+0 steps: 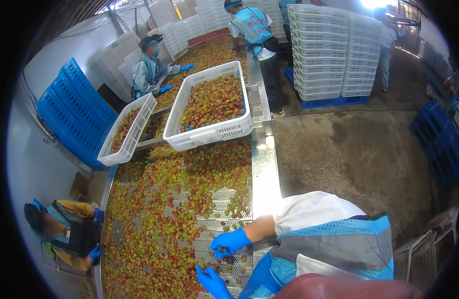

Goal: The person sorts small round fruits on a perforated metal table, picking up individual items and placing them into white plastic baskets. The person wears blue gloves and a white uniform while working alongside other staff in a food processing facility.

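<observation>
Both my hands wear blue gloves and are over a perforated metal conveyor (pixel 222 225) strewn with small green and reddish grape-like fruits (pixel 155 224). My right hand (pixel 231 243) reaches in from the near edge, its fingers curled around a few dark fruits (pixel 223 249). Just below it in the picture is my left hand (pixel 213 281), fingers apart, beside some brownish fruits (pixel 212 266); I see nothing clearly held in it. Near my hands the fruit thins out and the bare slats show. Farther left it lies dense.
Two white plastic crates of fruit, one large (pixel 211 138) and one tilted (pixel 127 149), rest across the conveyor. Co-workers stand opposite (pixel 61 235) and farther along (pixel 149 71). A metal rail (pixel 265 172) borders my side. Stacked white crates (pixel 319 56) and blue pallets (pixel 436 138) occupy the floor.
</observation>
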`<state>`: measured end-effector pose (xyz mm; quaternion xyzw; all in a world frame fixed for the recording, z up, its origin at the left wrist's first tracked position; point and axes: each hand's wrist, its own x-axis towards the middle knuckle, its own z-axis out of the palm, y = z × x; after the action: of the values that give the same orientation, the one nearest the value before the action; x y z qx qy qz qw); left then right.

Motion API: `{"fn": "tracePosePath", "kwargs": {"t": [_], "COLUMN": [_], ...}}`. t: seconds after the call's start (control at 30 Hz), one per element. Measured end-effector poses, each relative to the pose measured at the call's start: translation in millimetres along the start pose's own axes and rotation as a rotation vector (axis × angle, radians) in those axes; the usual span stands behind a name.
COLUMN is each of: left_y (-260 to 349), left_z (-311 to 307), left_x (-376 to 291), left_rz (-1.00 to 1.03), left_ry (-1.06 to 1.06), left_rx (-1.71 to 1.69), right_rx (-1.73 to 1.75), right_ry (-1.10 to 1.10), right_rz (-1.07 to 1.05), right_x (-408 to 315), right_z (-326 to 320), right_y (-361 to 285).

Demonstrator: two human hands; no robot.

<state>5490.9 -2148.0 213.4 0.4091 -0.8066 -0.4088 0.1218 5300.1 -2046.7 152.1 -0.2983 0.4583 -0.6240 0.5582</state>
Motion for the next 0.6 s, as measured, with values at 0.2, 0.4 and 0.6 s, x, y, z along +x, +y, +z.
{"fn": "tracePosePath", "kwargs": {"t": [0.2,0.4,0.6], "left_y": [51,71,57], "left_z": [15,23,-17], "left_x": [-26,-35,-25], "left_rz": [0.542,0.732,0.629], "left_ry": [-0.099,-0.106,0.114], "left_rx": [0.026,0.194,0.115], "right_rx": [-0.21,-0.7,0.166], "right_ry": [-0.033,0.016,0.178], "right_rz": [-0.119,-0.294,-0.279], "right_x": [-59,-70,-55], "right_z": [66,67,39], "right_y": [-45,-31,-82]}}
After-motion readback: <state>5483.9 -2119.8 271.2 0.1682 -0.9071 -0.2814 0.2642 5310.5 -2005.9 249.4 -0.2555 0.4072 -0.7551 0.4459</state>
